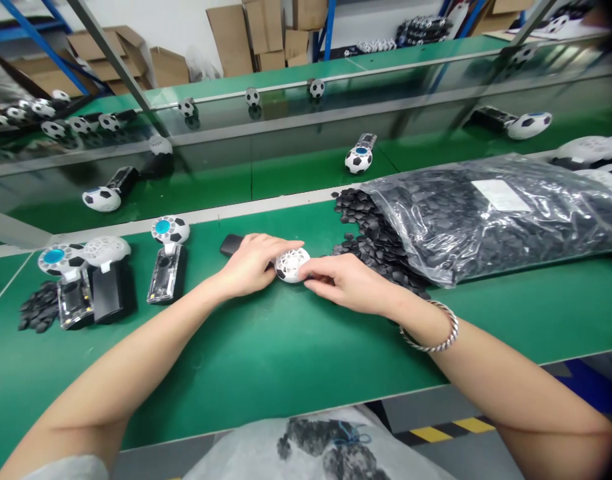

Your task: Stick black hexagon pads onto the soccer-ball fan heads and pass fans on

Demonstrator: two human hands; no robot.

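Observation:
My left hand (249,265) lies over a small fan with a white football-patterned head (292,264) and a black handle (231,245), holding it down on the green bench (266,347). My right hand (343,281) pinches the right side of the fan head, fingers closed on its rim. A silver bracelet (431,332) sits on my right wrist. Just right of my hands, small black pieces (371,233) spill from a clear plastic bag (491,213).
At the left stand three fans with handles (169,267), two showing blue centres, beside a small heap of black pieces (39,308). More football fans (359,159) lie on the conveyor behind. Cardboard boxes (266,33) stand at the back. A bag (326,447) rests on my lap.

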